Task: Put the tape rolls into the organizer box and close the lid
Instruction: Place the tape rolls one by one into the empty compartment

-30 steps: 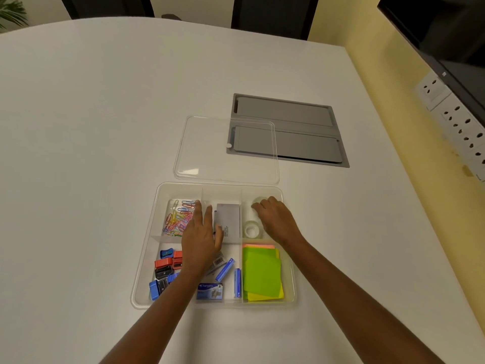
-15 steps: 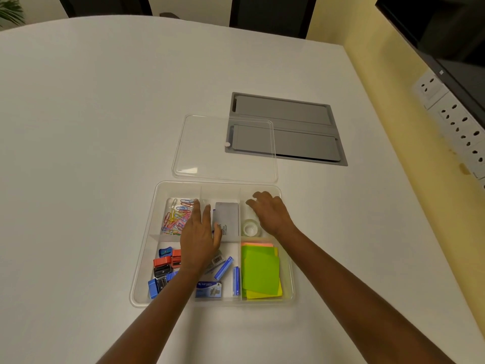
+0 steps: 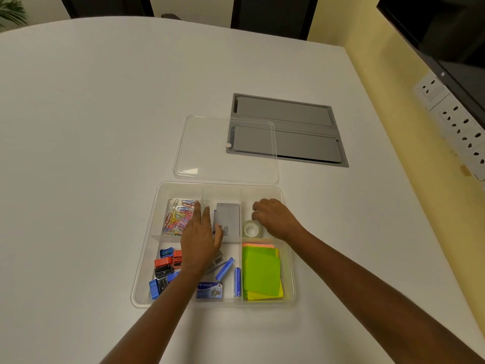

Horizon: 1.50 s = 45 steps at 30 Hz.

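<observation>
The clear organizer box (image 3: 147, 258) lies open on the white table, split into several compartments. A clear tape roll (image 3: 252, 229) lies flat in its back right compartment. My right hand (image 3: 278, 219) rests palm down in that compartment with fingers curled, its thumb side against the roll; what is under the palm is hidden. My left hand (image 3: 199, 240) lies flat with fingers apart across the box's middle, beside a grey card box (image 3: 228, 219). The clear lid (image 3: 225, 151) lies on the table just behind the box.
Coloured paper clips (image 3: 178, 216), sharpeners (image 3: 165, 269), staple boxes (image 3: 210, 289) and green sticky notes (image 3: 261, 274) fill the other compartments. A grey floor-box panel (image 3: 301, 132) sits in the table, partly under the lid. A yellow wall with sockets (image 3: 462, 127) runs along the right.
My right hand has slid a little forward and left inside the back right compartment, covering the white spot seen at its fingertips earlier. My left hand has stayed put.
</observation>
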### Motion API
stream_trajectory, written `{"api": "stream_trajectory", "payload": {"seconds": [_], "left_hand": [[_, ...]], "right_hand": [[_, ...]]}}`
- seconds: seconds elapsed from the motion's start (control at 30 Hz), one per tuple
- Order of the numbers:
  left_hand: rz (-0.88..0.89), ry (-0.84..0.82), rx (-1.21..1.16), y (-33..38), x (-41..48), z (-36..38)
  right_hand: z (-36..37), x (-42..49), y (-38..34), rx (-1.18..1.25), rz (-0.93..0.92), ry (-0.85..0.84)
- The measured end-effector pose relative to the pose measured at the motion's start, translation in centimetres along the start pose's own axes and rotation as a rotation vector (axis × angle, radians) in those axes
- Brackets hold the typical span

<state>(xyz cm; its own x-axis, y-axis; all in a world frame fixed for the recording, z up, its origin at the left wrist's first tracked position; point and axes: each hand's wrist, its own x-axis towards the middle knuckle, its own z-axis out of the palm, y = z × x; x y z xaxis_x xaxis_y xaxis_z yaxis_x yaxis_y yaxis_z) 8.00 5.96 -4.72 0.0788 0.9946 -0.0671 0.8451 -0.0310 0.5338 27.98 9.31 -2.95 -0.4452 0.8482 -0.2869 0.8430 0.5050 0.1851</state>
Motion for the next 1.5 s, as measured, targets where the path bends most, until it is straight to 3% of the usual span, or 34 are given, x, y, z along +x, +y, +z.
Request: {"api": "stream_trajectory", "payload": {"seconds": [0.13, 0.37, 0.47, 0.6, 0.8, 1.0, 1.1, 1.23, 1.5], "left_hand": [[-0.005, -0.001, -0.010, 0.1, 0.1, 0.1], [-0.002, 0.004, -0.020, 0.1, -0.1, 0.1], [0.002, 0.010, -0.016, 0.0, 0.0, 0.1], [0.008, 0.015, -0.022, 0.1, 0.0, 0.1], [0.012, 0.022, -0.025, 0.1, 0.1, -0.1], [0.013, 0.021, -0.013, 0.3, 0.0, -0.1], [0.006, 0.015, -0.011, 0.2, 0.0, -0.1], [0.007, 0.019, -0.019, 0.3, 0.0, -0.2], [-0.001, 0.010, -0.033, 0.3, 0.0, -0.1]], "right_hand": [[-0.4, -0.7, -0.3, -0.016, 0.025, 0.148], [-0.3, 0.0, -0.5, 0.108, 0.126, 0.016], [-0.9, -0.7, -0.6, 0.322, 0.201, 0.024], [-2.1, -2.4, -1.8, 0.632, 0.445, 0.189], [-2.5, -2.7, -4.2, 0.675, 0.583, -0.088], [-3.3, -1.4, -5.0, 0.786, 0.669, -0.116], [-3.0, -1.6, -4.4, 0.769, 0.694, -0.059], [-2.9, -1.1, -3.4, 0.494, 0.664, 0.158], [-2.5, 0.4, -1.6, 0.330, 0.607, 0.159]]}}
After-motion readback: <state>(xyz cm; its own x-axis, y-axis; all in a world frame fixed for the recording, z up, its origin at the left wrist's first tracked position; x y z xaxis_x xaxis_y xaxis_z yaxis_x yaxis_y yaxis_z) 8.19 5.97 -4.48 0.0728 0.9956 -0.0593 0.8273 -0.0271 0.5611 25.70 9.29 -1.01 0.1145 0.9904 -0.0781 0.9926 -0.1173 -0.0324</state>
